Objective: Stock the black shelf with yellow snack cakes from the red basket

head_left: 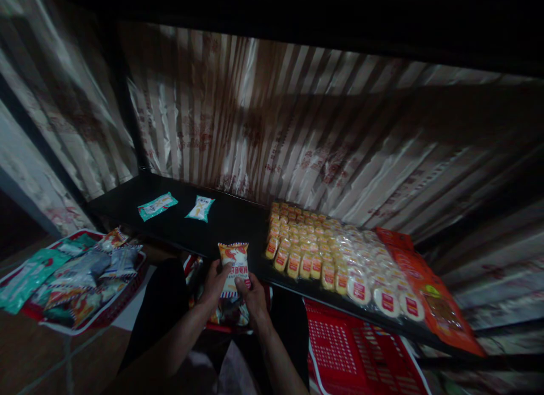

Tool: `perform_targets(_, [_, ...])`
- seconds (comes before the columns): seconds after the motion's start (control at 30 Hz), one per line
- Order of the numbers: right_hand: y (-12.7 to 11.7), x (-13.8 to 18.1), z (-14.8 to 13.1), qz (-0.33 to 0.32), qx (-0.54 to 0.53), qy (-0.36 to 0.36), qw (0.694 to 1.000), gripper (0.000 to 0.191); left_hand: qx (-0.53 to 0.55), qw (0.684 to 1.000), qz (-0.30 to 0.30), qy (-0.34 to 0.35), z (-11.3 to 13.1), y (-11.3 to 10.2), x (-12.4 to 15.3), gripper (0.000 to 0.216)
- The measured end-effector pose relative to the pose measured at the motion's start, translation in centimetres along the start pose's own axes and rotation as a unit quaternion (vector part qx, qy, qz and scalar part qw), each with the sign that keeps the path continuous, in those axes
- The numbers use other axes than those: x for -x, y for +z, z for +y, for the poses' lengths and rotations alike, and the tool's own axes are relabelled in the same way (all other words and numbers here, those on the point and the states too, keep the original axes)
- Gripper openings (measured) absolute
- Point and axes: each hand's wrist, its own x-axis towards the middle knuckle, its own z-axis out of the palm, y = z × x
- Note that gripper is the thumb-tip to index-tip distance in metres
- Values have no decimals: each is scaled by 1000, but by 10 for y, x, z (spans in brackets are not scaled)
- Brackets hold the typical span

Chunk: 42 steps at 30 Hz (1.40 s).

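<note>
Both my hands hold a small orange and white snack packet [235,260] upright at the front edge of a black shelf [229,222]. My left hand [213,283] grips its left side and my right hand [254,296] grips its lower right corner, fingers closed on it. More packets sit just below my hands in a red basket [212,327], mostly hidden by my arms. Right of the packet, rows of small yellow and white snack packs [335,256] fill the shelf.
Two small teal and white packets [157,206] [200,208] lie on the shelf's left part. Orange packets [429,290] lie along the right end. A red basket of mixed snacks [76,279] stands at left, and a red empty basket [361,355] lies below the shelf.
</note>
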Motion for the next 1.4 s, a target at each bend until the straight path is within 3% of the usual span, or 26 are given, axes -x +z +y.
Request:
perform_targets(0.1, [-6, -3, -2, 1, 0, -5, 1000, 63, 25, 999, -19, -14, 0, -4, -1, 43])
perform_targets(0.27, [-14, -8, 0, 112, 2, 24, 993, 83, 52, 996, -16, -64, -12, -8, -4, 45])
perform_targets(0.5, [-9, -12, -4, 115, -58, -17, 992, 52, 107, 989, -43, -89, -19, -2, -4, 24])
perform_targets(0.67, [-13, -32, -20, 126, -9, -78, 989, 50, 65, 993, -57, -80, -14, -1, -9, 29])
perform_targets(0.83, [-20, -54, -37, 145, 123, -133, 973, 48, 42, 998, 38, -17, -15, -5, -20, 40])
perform_targets(0.93, [-19, -61, -45, 138, 183, -169, 959, 42, 4, 996, 82, 41, -18, -8, -29, 45])
perform_targets(1.17, [-15, -67, -51, 53, 275, -225, 933, 32, -13, 991, 81, 109, -3, -9, -34, 36])
perform_targets(1.4, [-16, -71, -58, -41, 364, -256, 895, 30, -99, 988, -17, 115, 16, -6, -29, 32])
